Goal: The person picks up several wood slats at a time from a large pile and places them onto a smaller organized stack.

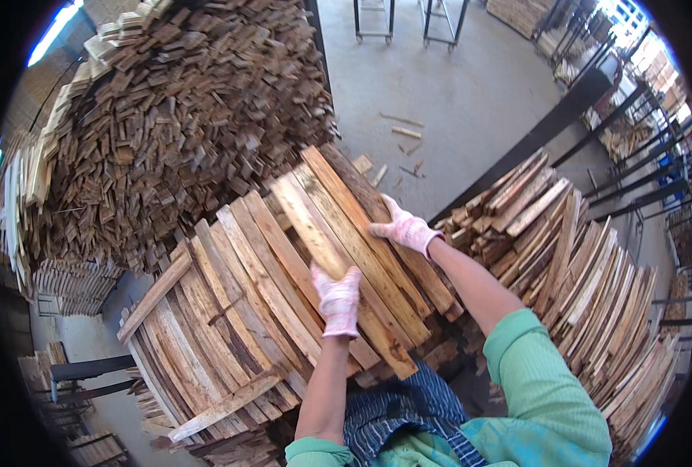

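Observation:
Both my hands wear pale pink-and-white knit gloves. My left hand (336,300) is closed around a light wooden plank (307,226) that lies slanted on top of a layer of planks. Farther right, my right hand (407,228) grips a dark, rough-edged plank (361,187) at the right side of the layer; its thumb reaches over toward the neighbouring orange-brown plank (338,191). Some of its fingers are hidden. To the left, more planks (229,296) lie side by side, with two short crosswise sticks (155,296) on them.
A tall heap of stacked wood (198,101) rises at the far left. Another plank stack (587,265) stands on the right beside a black metal post (525,140). Scrap sticks (406,132) lie on the grey floor (447,93). Wheeled metal frames (373,35) stand at the back.

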`<action>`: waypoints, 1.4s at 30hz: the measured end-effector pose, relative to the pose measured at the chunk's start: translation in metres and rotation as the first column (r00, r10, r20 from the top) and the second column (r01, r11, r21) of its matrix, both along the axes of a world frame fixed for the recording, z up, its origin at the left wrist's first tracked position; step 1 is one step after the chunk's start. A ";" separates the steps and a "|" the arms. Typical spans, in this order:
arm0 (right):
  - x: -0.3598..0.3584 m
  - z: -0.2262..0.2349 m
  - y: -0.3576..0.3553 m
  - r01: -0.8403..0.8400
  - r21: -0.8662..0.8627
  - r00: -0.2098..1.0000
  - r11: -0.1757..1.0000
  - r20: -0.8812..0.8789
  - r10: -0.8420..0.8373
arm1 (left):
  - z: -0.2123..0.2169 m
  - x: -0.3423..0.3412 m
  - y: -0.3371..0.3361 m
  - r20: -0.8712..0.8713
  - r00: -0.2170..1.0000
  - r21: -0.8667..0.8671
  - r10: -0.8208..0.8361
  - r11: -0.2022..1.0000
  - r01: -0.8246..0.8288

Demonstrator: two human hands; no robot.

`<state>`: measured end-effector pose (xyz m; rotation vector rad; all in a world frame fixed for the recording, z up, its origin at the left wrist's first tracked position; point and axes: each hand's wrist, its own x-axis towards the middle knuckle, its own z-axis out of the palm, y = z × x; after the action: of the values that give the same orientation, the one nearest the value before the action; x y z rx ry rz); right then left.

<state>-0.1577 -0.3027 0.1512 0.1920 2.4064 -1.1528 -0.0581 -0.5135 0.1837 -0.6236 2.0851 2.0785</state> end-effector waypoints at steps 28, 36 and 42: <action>-0.208 -0.018 -0.012 -0.560 0.540 0.641 0.628 -0.197 0.741 | 0.047 -0.033 0.087 -0.427 0.904 -0.476 -0.008 0.852 -0.218; -0.145 -0.015 0.055 -0.134 0.185 0.921 0.974 -0.340 0.192 | -0.027 -0.084 0.116 0.068 0.933 -0.998 -0.354 -0.015 0.067; 0.041 -0.029 0.117 -0.067 -0.098 0.781 0.993 -0.625 -0.009 | -0.073 -0.086 0.108 0.112 0.919 -0.993 -0.379 -0.084 0.087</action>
<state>-0.1171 -0.1854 0.1220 -0.3264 2.8703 -1.5206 -0.1443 -0.4051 0.1103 0.0171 3.2497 -0.0783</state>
